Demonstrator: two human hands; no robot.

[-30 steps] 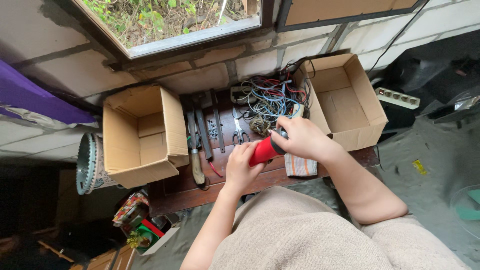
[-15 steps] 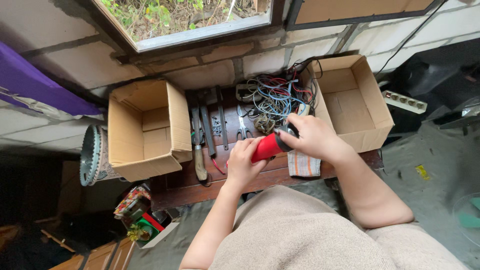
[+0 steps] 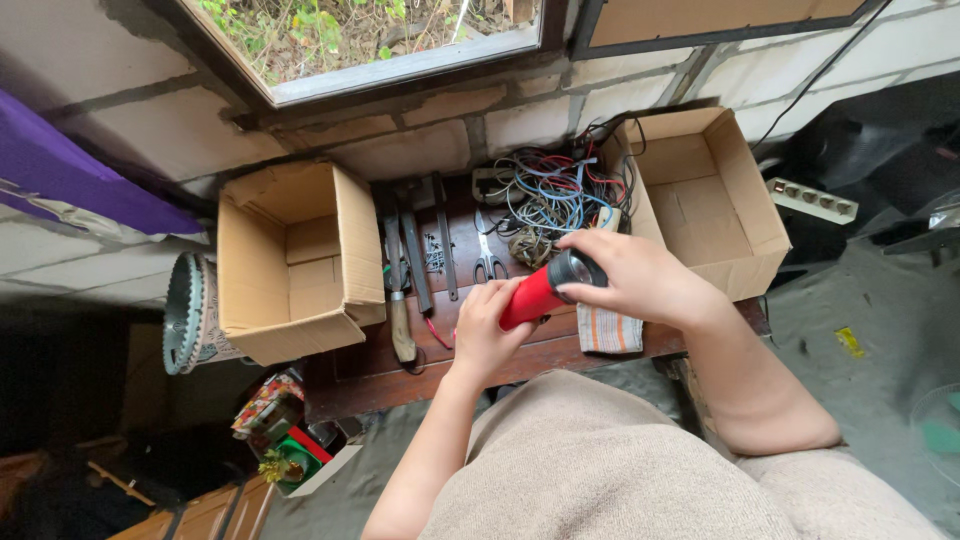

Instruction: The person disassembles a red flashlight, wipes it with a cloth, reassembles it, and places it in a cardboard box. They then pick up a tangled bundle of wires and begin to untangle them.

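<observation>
Head view: left hand (image 3: 487, 330) clamps red flashlight (image 3: 545, 290) body, right hand (image 3: 640, 278) wraps black head at 2 o'clock; best kept steady over desk (image 3: 370, 360).
</observation>
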